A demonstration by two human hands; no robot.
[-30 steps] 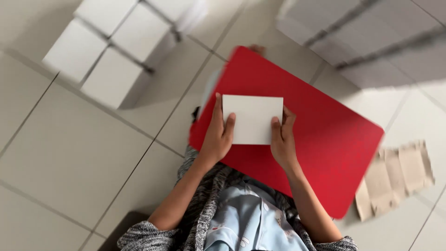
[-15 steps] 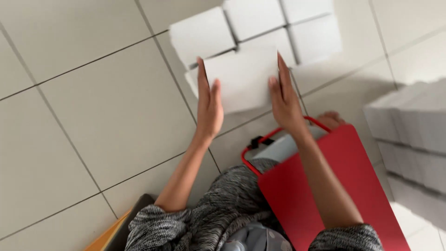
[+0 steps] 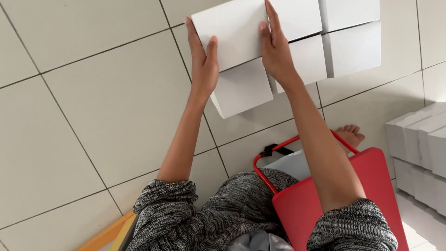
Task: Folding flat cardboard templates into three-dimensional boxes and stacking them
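Note:
A white folded box is held out over the tiled floor between both hands. My left hand grips its left side and my right hand presses against its right side. The box hangs above a group of several similar white boxes set on the floor, with one of them just below it. Both sleeves are grey knit.
A red folding table with a red tube frame lies over my lap at lower right, a bare foot beyond it. A stack of white boxes stands at the right edge. A yellow wooden edge shows at the bottom left.
The white box has moved from the red table out to the left and forward, over the group of boxes on the floor. Both hands kept their hold on it.

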